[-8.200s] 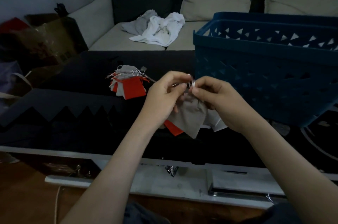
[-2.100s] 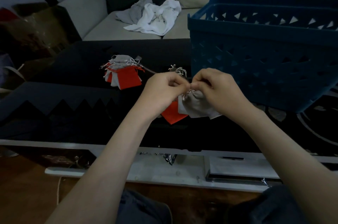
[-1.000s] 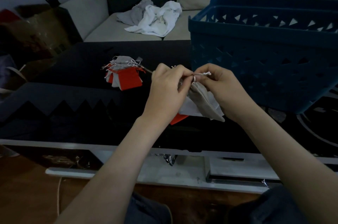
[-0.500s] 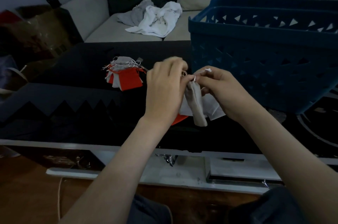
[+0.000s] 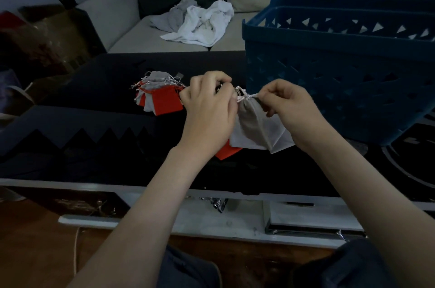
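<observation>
The left hand (image 5: 209, 111) pinches the pouch (image 5: 251, 123) at its neck; the right hand (image 5: 292, 111), at 3 o'clock, pinches the cord (image 5: 253, 95). Pull sideways steadily, holding the neck firm.

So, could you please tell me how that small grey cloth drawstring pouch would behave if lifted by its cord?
Probably floppy: the small grey cloth drawstring pouch hangs limp and creased below its gathered neck. Likely light: a pinch of the right hand on its thin white cord helps hold it up. Set down, it would probably slump flat, not roll.
</observation>
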Action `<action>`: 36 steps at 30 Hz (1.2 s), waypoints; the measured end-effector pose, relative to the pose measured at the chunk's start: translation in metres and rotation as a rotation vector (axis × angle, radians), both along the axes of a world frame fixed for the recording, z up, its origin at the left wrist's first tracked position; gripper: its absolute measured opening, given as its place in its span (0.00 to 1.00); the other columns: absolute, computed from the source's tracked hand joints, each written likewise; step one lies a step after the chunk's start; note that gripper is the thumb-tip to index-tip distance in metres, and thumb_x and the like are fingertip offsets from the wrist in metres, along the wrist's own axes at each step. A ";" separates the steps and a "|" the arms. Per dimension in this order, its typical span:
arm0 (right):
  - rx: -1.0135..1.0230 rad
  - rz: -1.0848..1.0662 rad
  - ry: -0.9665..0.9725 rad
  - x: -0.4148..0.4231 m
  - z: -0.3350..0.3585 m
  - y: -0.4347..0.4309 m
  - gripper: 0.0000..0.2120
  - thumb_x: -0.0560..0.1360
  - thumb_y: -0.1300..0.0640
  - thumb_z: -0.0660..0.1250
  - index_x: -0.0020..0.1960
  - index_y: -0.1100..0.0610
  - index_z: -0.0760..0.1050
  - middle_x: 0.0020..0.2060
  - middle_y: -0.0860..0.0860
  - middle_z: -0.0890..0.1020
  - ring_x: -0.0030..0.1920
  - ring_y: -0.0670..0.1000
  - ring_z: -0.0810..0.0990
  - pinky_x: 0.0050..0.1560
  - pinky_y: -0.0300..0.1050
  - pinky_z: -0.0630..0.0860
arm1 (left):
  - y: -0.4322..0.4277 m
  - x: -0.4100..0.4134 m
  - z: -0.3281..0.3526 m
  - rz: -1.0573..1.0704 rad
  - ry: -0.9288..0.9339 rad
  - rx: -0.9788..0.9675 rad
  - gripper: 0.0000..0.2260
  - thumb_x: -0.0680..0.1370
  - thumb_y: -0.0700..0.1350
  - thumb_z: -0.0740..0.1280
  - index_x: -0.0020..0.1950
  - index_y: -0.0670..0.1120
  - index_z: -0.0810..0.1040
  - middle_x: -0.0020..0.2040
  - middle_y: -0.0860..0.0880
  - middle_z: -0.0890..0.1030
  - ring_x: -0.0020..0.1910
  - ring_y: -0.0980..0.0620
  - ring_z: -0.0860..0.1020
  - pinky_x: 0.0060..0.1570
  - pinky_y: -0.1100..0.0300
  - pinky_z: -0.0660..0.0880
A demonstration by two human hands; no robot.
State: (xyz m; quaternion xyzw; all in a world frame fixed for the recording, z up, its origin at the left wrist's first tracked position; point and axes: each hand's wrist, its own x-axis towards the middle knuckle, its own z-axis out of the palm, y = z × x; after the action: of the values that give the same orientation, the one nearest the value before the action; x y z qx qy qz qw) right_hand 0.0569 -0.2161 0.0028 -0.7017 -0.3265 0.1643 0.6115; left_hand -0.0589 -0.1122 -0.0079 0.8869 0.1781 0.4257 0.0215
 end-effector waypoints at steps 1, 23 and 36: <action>-0.008 -0.020 -0.001 0.001 -0.001 0.002 0.09 0.75 0.63 0.65 0.37 0.54 0.75 0.34 0.55 0.76 0.34 0.47 0.73 0.38 0.40 0.71 | -0.001 0.001 -0.001 -0.031 -0.013 -0.054 0.11 0.78 0.44 0.57 0.42 0.41 0.77 0.55 0.45 0.77 0.55 0.48 0.68 0.50 0.57 0.56; -0.461 -0.179 -0.567 0.011 -0.036 0.035 0.21 0.74 0.63 0.63 0.66 0.61 0.66 0.62 0.57 0.72 0.63 0.57 0.68 0.59 0.45 0.63 | 0.064 0.013 -0.044 0.223 0.505 -0.383 0.13 0.82 0.45 0.56 0.65 0.45 0.70 0.61 0.43 0.73 0.60 0.43 0.71 0.58 0.49 0.68; -0.396 0.089 -0.814 -0.029 -0.042 0.088 0.14 0.77 0.59 0.59 0.62 0.53 0.72 0.60 0.48 0.74 0.64 0.50 0.66 0.61 0.46 0.56 | 0.136 0.006 -0.062 0.418 0.625 -0.222 0.10 0.81 0.44 0.60 0.59 0.40 0.74 0.57 0.41 0.77 0.57 0.42 0.73 0.54 0.52 0.69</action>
State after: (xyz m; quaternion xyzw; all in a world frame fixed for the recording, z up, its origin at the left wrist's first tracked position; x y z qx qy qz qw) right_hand 0.0281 -0.1284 -0.0387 -0.7980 -0.5324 -0.0396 0.2796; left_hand -0.0527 0.0237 -0.0704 0.9107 0.3978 0.1084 -0.0251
